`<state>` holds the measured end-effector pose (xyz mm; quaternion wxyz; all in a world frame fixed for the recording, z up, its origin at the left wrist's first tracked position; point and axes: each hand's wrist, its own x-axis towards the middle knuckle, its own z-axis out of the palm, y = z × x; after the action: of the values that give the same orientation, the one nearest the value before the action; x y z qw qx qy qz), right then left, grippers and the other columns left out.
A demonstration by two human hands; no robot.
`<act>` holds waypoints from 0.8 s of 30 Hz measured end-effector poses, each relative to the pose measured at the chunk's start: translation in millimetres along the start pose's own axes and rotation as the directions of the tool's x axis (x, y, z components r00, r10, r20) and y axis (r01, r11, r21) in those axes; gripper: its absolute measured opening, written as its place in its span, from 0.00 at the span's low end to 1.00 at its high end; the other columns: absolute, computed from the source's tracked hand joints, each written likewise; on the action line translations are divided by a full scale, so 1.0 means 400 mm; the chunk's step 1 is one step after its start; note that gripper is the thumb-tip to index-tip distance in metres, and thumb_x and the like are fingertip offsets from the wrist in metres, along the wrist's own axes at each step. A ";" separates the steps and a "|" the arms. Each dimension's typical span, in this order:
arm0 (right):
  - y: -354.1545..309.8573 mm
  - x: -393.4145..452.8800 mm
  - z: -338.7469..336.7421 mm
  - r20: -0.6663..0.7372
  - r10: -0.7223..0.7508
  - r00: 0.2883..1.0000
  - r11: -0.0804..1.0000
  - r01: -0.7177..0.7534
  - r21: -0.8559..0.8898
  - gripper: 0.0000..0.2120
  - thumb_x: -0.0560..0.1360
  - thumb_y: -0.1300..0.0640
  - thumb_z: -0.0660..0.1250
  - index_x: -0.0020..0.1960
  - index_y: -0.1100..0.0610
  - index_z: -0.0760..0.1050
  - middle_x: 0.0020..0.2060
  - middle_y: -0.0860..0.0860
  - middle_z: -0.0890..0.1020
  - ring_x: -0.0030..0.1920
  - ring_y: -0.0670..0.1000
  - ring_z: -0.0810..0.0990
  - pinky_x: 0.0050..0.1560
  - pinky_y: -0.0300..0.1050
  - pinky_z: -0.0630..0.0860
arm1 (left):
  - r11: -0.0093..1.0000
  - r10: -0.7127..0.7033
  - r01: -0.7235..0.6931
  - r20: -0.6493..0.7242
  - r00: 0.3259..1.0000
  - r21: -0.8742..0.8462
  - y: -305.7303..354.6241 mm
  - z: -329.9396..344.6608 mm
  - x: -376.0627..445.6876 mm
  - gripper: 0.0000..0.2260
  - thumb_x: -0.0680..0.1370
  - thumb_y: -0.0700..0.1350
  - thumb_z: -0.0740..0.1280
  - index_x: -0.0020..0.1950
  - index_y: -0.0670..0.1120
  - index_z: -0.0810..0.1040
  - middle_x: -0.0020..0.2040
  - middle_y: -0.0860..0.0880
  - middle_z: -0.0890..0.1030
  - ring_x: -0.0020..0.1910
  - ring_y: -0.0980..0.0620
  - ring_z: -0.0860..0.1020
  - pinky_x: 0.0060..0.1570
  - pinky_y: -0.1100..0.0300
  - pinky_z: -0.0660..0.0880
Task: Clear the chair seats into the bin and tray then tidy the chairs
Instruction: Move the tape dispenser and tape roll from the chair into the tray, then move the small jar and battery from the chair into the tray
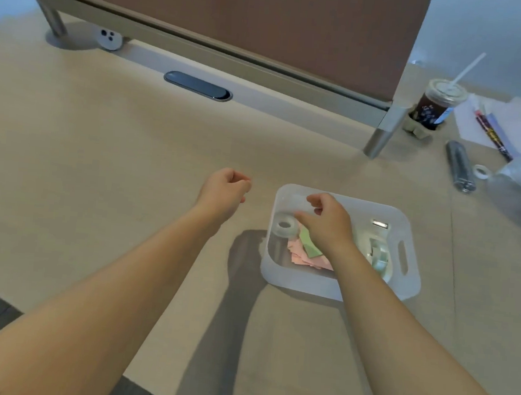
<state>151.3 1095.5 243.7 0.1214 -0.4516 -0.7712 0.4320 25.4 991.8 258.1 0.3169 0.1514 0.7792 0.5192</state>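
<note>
A smooth pale wood-grain desk (96, 165) carried one translucent, round-cornered plastic tray (407, 243) near its right side, with two slotted handles. Inside lay pink and green paper notes (307, 254) and two tape rolls (285, 226), one at the tray's left edge, one at its right. The right hand (326, 223) hovered over the tray, fingers curled narrow and empty, while the left hand (224, 194), a loose fist, hung beside it.

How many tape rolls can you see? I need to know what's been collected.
3: one in the bin at its left, one at its right, one on the desk beside the plastic bag. The right hand may hide more.
</note>
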 end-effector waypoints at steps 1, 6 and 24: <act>-0.005 -0.010 -0.013 -0.033 -0.024 0.999 1.000 0.025 0.004 0.19 0.74 0.59 0.66 0.63 0.60 0.70 0.63 0.55 0.75 0.61 0.53 0.73 0.54 0.41 0.66 | 1.000 0.009 -0.009 -0.001 1.000 -0.005 0.004 -0.001 -0.011 0.10 0.76 0.40 0.60 0.35 0.51 0.71 0.42 0.46 0.75 0.40 0.48 0.73 0.38 0.59 0.68; -0.047 -0.104 -0.083 -0.103 -0.124 0.987 0.990 0.131 0.062 0.11 0.75 0.60 0.63 0.56 0.61 0.74 0.49 0.54 0.78 0.47 0.50 0.73 0.48 0.43 0.70 | 0.994 0.106 -0.106 0.003 0.994 -0.028 0.048 0.005 -0.112 0.04 0.77 0.40 0.60 0.43 0.46 0.73 0.42 0.47 0.76 0.43 0.48 0.73 0.43 0.57 0.69; -0.252 -0.698 0.100 0.268 -0.507 0.819 0.858 0.449 0.248 0.09 0.74 0.60 0.65 0.52 0.64 0.77 0.38 0.52 0.76 0.39 0.49 0.73 0.36 0.38 0.68 | 0.972 0.080 -0.183 -0.519 0.851 -0.150 -0.129 -0.401 -0.839 0.08 0.78 0.40 0.59 0.40 0.49 0.72 0.39 0.52 0.74 0.37 0.56 0.72 0.38 0.64 0.70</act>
<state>225.8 827.3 354.6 0.1367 -0.1534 -0.8284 0.5211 178.7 666.4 366.2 0.0765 0.0305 0.7686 0.6344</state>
